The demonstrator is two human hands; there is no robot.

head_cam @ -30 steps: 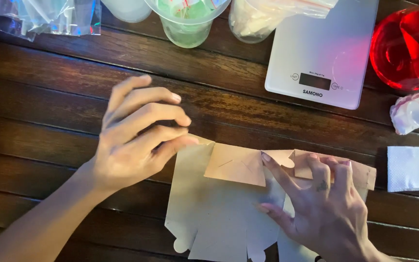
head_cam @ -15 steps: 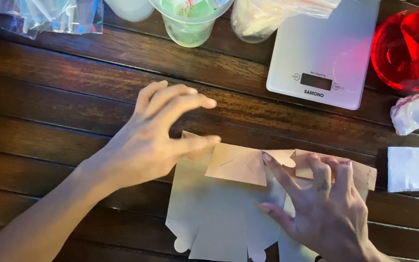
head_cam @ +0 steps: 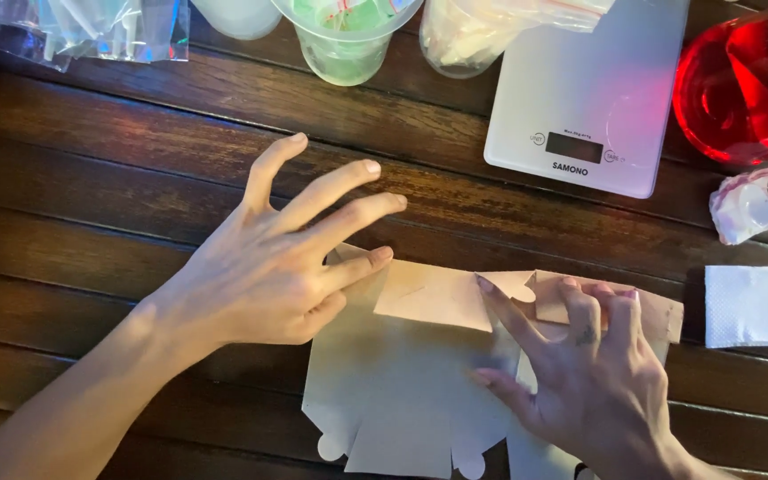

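Observation:
A flat, unfolded pale cardboard box blank [head_cam: 402, 382] lies on the dark wooden table [head_cam: 91, 222], its top flaps folded down showing a tan side [head_cam: 433, 295]. My left hand [head_cam: 282, 258] hovers over the blank's upper left corner with fingers spread, the little finger near the flap edge. My right hand [head_cam: 580, 373] presses on the blank's right part, index finger on the middle flap and other fingers on the right flap [head_cam: 660, 311]. Neither hand grips anything.
A white kitchen scale [head_cam: 588, 98] sits at the back right. A red glass vessel [head_cam: 744, 80] stands at the far right, with crumpled paper [head_cam: 744, 209] and a white sheet [head_cam: 757, 307] below it. Clear cups [head_cam: 344, 40] and plastic bags [head_cam: 73, 27] line the back edge.
My left hand has opened from a loosely curled pose, and its fingers now spread and reach rightward over the blank's corner. The right hand has stayed pressed on the flaps.

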